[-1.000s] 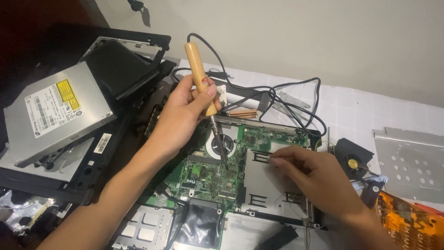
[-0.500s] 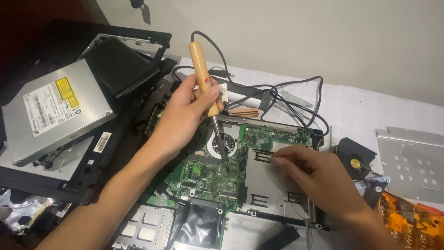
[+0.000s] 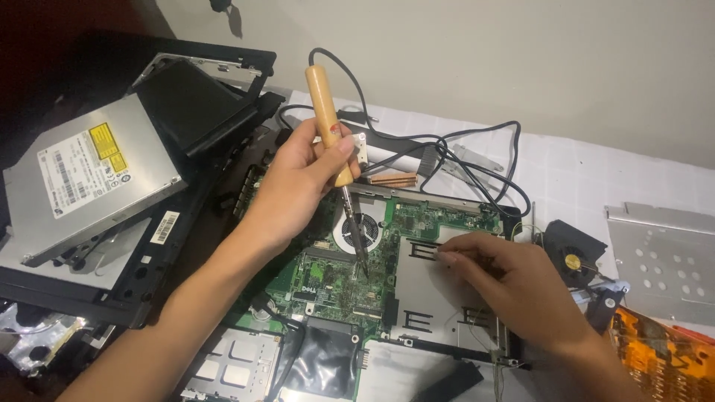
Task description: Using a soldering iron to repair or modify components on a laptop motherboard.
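White cloth is covering the desk, with a pale wall running behind it. On it a laptop chassis is lying stripped, its green board fully exposed, so dismantling is looking largely done; soldering on the board is under way and nothing is showing as refitted.

The left hand is gripping the wooden handle of a soldering iron, fingers closed round it, and is holding the tip down on the board just below the round fan opening. The right hand is resting on the grey shield plate, fingertips pinched narrow near a slot; it is possibly holding fine solder wire, though the view is too poor to confirm.

Removed parts are lying around: an optical drive at far left, a small black fan and a perforated metal plate at right.

Labels: the drive is carrying a white rectangular label with a yellow patch at its upper corner; a small white barcode sticker is sitting on the black frame beside it. An orange packet is showing at lower right.
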